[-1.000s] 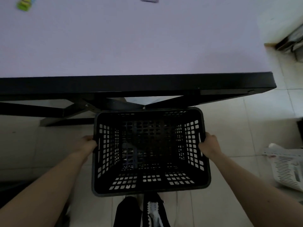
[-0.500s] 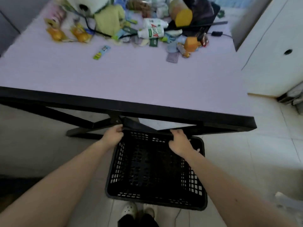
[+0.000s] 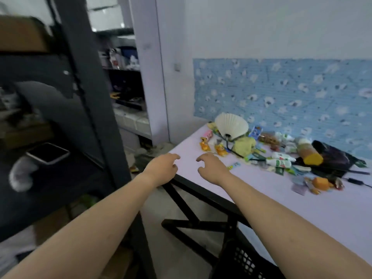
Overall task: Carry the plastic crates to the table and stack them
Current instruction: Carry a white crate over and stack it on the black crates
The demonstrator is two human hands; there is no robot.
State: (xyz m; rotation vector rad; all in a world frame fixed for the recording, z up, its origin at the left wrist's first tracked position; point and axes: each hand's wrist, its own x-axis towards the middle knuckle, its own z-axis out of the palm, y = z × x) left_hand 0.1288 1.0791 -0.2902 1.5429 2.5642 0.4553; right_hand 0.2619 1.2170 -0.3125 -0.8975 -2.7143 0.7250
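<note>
The black plastic crate (image 3: 243,262) shows only as a perforated corner at the bottom of the view, under the table's near edge and partly hidden by my right forearm. The pale lilac table (image 3: 302,208) with a black frame runs along the right. My left hand (image 3: 163,167) hovers over the table's left corner, fingers apart and curled, holding nothing. My right hand (image 3: 212,167) floats just to its right above the tabletop, fingers also spread and empty. Neither hand touches the crate.
A clutter of snacks, bottles (image 3: 278,162), a white shell-shaped fan (image 3: 231,125) and a dark bag (image 3: 332,158) covers the table's far end by the blue wallpaper. A dark metal shelf (image 3: 88,109) holding a phone (image 3: 48,153) stands at left. Floor debris lies beyond the table corner.
Both hands have let go of the black crate and risen above the table's corner. The view swung up and left, so the crate dropped to the bottom edge.
</note>
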